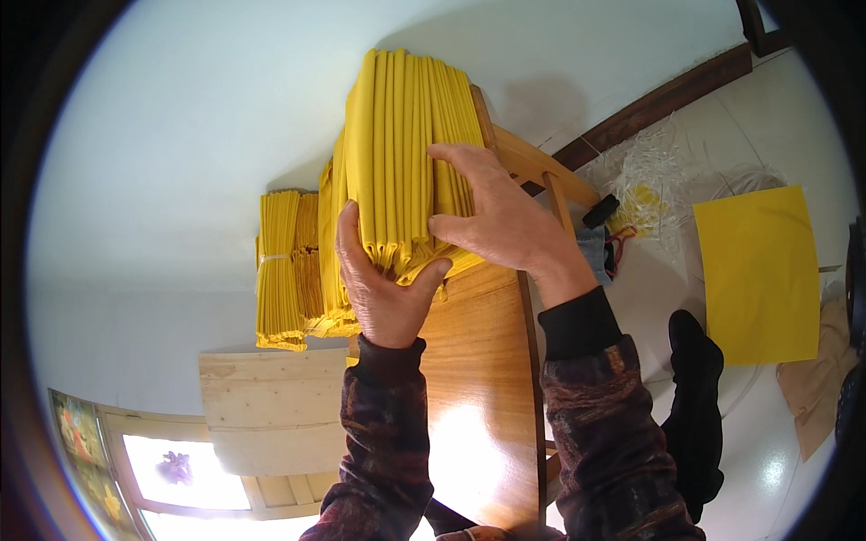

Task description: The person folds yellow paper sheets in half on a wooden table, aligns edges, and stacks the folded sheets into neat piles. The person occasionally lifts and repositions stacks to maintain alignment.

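Observation:
A thick bundle of folded yellow sheets [388, 153], cloth-like, stands with its folds facing up against the wall side of a wooden table. My left hand [383, 293] cups the bundle's near left corner, its fingers along the left side and its thumb spread toward the near end. From the right, my right hand [501, 203] presses on the folds, with thumb and forefinger apart and the other fingers hidden. Between them the two hands hold the bundle. More yellow folded sheets lie beneath and behind it. Farther left stands a tied yellow bundle [278, 270] with a pale band around it.
The glossy wooden table [478, 361] runs toward me. A wooden chair frame [532, 162] stands at its right. On the floor lie a tangle of clear plastic strips [645, 167], red-handled scissors [619, 245] and a flat yellow sheet [758, 275]. A wooden board [262, 410] is at lower left.

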A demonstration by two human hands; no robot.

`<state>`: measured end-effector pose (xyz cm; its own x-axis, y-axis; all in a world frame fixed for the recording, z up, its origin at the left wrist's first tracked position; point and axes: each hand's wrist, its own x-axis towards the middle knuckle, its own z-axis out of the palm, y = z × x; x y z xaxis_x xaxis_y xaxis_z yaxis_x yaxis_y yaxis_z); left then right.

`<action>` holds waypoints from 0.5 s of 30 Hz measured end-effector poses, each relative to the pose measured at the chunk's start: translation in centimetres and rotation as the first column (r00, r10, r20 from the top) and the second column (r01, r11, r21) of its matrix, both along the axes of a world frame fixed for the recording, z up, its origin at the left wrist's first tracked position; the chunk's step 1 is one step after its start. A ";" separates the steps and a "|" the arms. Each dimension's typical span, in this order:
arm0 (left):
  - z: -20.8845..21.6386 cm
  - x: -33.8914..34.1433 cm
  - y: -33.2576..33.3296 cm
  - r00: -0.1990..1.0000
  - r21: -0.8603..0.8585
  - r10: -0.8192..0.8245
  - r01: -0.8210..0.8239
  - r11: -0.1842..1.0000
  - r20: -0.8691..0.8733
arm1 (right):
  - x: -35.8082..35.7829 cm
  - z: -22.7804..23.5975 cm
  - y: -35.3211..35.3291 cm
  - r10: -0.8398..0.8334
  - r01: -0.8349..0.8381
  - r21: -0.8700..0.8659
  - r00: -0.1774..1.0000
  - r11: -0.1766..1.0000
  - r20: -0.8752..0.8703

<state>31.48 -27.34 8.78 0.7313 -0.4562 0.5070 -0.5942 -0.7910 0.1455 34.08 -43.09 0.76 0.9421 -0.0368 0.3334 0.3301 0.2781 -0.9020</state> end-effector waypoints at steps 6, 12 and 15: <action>-0.8 0.1 -0.3 0.998 -0.086 0.070 -0.071 0.994 -0.008 | 0.2 -0.6 -0.3 -0.002 0.003 0.054 1.000 0.999 -0.012; -0.3 -0.4 -0.9 0.993 -0.128 0.098 -0.106 0.986 -0.069 | 0.4 -1.9 -1.1 0.107 -0.099 0.149 0.993 0.984 -0.042; -0.2 -0.5 -1.0 0.991 -0.112 0.109 -0.117 0.987 -0.071 | 0.2 -2.0 -0.8 0.082 -0.078 0.097 0.996 0.992 -0.035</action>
